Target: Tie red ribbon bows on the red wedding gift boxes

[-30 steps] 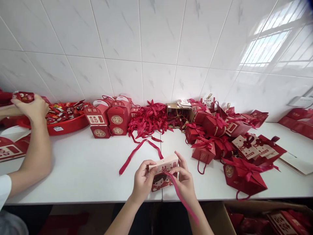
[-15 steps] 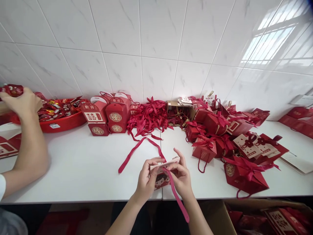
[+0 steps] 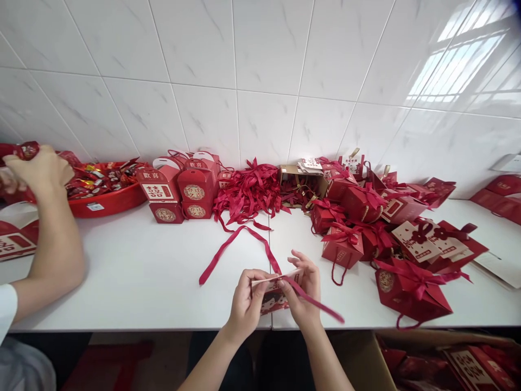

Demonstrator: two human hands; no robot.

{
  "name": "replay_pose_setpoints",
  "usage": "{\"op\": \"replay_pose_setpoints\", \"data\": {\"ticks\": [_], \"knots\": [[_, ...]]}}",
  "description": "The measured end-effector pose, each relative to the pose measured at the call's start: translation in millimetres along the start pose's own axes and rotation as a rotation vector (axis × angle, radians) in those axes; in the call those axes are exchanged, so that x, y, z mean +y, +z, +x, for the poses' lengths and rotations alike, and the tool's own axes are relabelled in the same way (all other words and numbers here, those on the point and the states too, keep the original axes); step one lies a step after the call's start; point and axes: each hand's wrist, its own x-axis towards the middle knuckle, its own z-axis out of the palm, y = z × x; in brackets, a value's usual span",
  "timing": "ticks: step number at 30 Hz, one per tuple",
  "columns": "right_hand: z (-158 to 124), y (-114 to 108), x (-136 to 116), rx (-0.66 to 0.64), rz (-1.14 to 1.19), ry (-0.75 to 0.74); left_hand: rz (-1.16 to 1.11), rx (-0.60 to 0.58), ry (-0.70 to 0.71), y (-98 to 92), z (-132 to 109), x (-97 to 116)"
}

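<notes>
A small printed card [image 3: 273, 302] with cartoon figures is held between my two hands just above the table's front edge. My left hand [image 3: 247, 300] is closed on the card's left side, thumb in front. At the card's top, my right hand [image 3: 302, 290] pinches a dark red ribbon [image 3: 321, 307] against it, with the other fingers raised behind. One end of the ribbon hangs out to the right over my right wrist. Behind the card, a longer ribbon length [image 3: 240, 233] lies on the table and runs up toward the pile of red ribbons [image 3: 258, 190].
Red gift boxes [image 3: 163, 193] stand at the back left beside a red basin [image 3: 109, 201] of wrapped sweets. Bow-tied boxes [image 3: 413, 293] crowd the right. A cardboard carton [image 3: 362, 358] sits below the table's right edge. A co-worker's arm [image 3: 61, 233] reaches in at left.
The ribbon's free end has swung from hanging down to pointing right. My right thumb has shifted at the card's top. The co-worker's hand stays near the basin.
</notes>
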Motion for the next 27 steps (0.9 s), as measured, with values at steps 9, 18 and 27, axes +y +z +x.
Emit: {"op": "replay_pose_setpoints", "data": {"ticks": [9, 18, 27], "knots": [[7.4, -16.0, -25.5, -0.374, 0.379, 0.242, 0.107, -0.168, 0.101, -27.6, 13.9, 37.0], [-3.7, -17.1, -37.3, -0.713, 0.599, 0.531, 0.307, -0.238, 0.267, -7.7, 50.1, 61.5], [-0.6, -26.5, -60.1, -0.408, 0.422, 0.378, 0.183, -0.226, -0.184, -5.7, 32.9, 75.0]]}}
